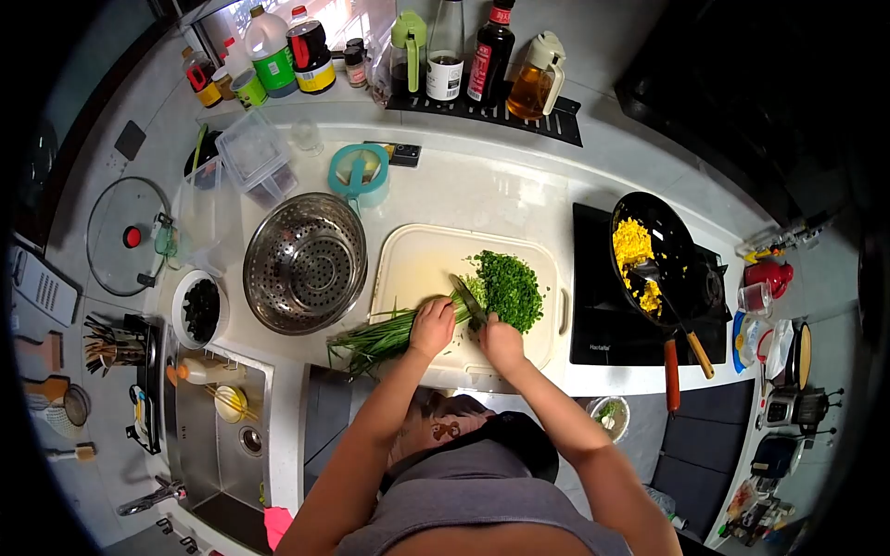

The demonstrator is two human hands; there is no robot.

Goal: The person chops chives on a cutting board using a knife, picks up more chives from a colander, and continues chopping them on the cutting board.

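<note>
My left hand (pixel 433 325) presses down on a bunch of long green chives (pixel 375 339), its fingers closed over the stalks near their cut end. In my right hand (pixel 502 342) is a kitchen knife (pixel 468 298), its blade angled up and to the left, right beside the fingers of my left hand. A heap of finely chopped chives (pixel 513 291) lies to the right of the blade. All this rests on a cream cutting board (pixel 417 250); the uncut leaves hang over its left edge. The knife's handle is mostly hidden in my fist.
A steel colander (pixel 306 264) stands left of the board, with a bowl of dark food (pixel 200 310) beyond it. On the stove (pixel 593 278) at right sits a wok (pixel 681 243) holding scrambled egg (pixel 633 243). Bottles (pixel 491 56) line the back ledge. The sink (pixel 209 435) is at lower left.
</note>
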